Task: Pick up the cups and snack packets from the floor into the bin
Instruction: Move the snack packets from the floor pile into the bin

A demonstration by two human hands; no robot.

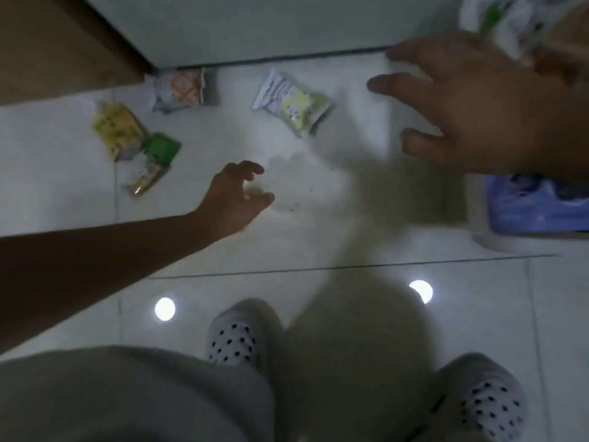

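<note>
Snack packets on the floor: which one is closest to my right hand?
The white packet with yellow-green print, lying alone just left of your right hand. The orange-printed packet, yellow packet and green packet lie further left.

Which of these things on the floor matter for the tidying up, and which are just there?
For the job: orange-patterned packet, pale yellow-green packet, yellow packet, green packet, bin.
Just there: dotted slippers, brown wooden panel.
</note>
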